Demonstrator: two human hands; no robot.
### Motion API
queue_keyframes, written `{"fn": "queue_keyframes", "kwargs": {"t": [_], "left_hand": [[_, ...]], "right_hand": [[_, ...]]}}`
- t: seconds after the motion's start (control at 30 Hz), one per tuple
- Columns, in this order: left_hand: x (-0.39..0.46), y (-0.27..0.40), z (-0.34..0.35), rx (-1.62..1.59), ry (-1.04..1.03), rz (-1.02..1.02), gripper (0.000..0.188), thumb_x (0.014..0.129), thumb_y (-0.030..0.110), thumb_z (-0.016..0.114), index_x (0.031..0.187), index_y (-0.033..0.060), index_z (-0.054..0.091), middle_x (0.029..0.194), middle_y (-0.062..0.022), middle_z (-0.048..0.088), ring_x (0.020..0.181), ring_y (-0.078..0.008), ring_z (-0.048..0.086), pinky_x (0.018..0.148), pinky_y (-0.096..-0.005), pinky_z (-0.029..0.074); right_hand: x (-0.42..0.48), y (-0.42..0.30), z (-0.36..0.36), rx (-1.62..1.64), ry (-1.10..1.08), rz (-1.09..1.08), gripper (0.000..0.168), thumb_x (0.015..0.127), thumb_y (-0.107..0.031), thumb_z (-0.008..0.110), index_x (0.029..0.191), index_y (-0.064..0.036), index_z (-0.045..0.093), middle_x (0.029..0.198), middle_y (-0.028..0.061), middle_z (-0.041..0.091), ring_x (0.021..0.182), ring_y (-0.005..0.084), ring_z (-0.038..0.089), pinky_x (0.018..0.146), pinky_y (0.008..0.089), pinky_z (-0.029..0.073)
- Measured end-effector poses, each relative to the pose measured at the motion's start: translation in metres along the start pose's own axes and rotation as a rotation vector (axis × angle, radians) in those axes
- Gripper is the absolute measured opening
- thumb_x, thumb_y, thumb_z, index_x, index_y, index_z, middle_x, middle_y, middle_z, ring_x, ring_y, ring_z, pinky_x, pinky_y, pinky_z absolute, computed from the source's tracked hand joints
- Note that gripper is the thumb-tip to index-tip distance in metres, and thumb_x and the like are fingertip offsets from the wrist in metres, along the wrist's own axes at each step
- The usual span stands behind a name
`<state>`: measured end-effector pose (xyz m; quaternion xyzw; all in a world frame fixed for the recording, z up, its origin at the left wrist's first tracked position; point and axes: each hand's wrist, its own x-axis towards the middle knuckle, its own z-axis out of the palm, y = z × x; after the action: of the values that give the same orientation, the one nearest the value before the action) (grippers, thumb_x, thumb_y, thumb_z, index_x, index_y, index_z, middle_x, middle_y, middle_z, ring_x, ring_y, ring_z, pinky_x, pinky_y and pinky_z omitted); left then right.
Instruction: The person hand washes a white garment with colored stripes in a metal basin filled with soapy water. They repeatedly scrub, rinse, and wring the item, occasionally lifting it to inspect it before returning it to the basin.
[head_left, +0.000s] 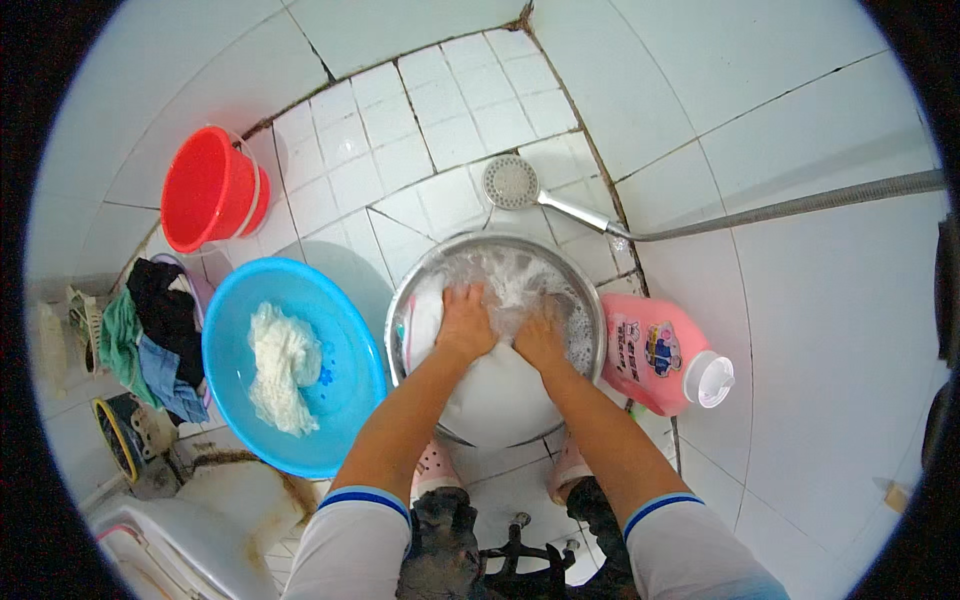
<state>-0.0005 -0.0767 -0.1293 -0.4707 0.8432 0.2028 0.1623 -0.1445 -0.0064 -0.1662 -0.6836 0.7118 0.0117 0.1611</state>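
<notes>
A round metal basin (592, 300) stands on the tiled floor before me, holding soapy water and a soaked white cloth (499, 401) that bulges up at its near side. My left hand (466, 322) presses on the cloth at the left, its fingers spread. Partly under the suds, my right hand (543, 334) pushes down at the right of the basin; its fingertips are blurred by water, so whether they grip cloth is unclear. Left of the basin, a blue plastic basin (225, 300) holds a wet, crumpled whitish cloth (283, 371).
A pink detergent jug (649, 356) stands right of the metal basin. Beyond it lies a shower head (511, 182) with its metal hose (787, 206). A red bucket (199, 191), piled clothes (161, 322) and a toilet (180, 555) are at left.
</notes>
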Motion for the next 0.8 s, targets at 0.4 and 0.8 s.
{"fn": "queue_keyframes", "kwargs": {"t": [0.4,0.8], "left_hand": [[-0.06,0.028,-0.056,-2.658,-0.363,-0.416,0.08,0.081,0.074,0.036,0.121,0.0055,0.049,0.113,-0.0141,0.058,0.096,-0.0235,0.059,0.088,-0.0356,0.046],[-0.046,0.044,-0.032,-2.735,-0.154,-0.323,0.031,0.09,0.025,0.052,0.111,0.0024,0.056,0.104,-0.0104,0.062,0.092,-0.0243,0.061,0.083,-0.035,0.05]], "right_hand": [[-0.031,-0.062,-0.156,1.731,0.152,0.604,0.043,0.068,0.0,0.056,0.11,-0.005,0.059,0.123,0.0141,0.05,0.11,0.0266,0.05,0.089,0.0332,0.041],[-0.006,-0.062,-0.102,0.81,0.501,0.506,0.028,0.072,-0.02,0.073,0.088,-0.004,0.056,0.104,0.0176,0.052,0.103,0.0368,0.05,0.087,0.0428,0.041]]}}
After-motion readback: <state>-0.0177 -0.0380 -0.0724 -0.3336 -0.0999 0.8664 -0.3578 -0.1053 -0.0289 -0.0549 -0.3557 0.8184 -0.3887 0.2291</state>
